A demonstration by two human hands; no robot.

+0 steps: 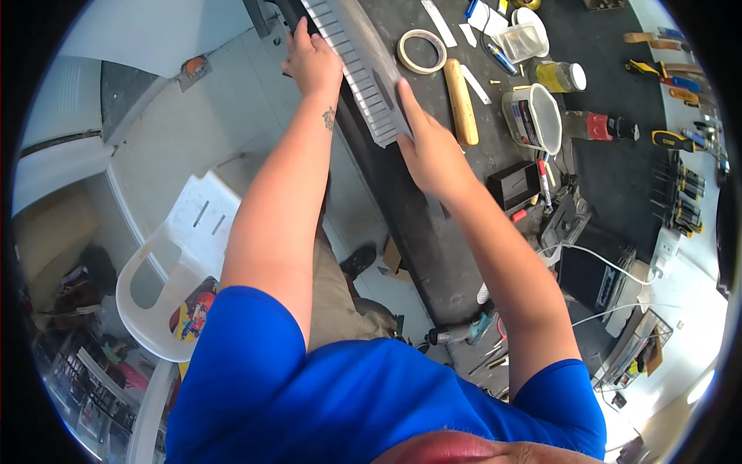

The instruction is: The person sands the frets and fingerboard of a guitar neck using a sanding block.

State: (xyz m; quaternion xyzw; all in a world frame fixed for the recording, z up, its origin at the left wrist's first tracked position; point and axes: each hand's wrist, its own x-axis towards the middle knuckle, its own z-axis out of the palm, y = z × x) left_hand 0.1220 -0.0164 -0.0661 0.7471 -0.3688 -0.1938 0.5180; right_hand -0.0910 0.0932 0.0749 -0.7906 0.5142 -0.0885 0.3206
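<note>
A long grey panel with a ribbed, slatted side lies at an angle along the edge of the dark workbench. Its far end runs out of the picture. My right hand holds the panel's right side near its closer end, index finger stretched along it and thumb at the corner. On the panel's left, my left hand lies against the ribbed side, fingers apart and pointing away from me over the bench edge. What its fingertips touch is partly hidden.
Right of the panel are a tape roll, a wooden handle, a white tub and a lidded jar. Tools hang on the right wall. A power tool lies by the near bench edge. A white plastic chair stands left.
</note>
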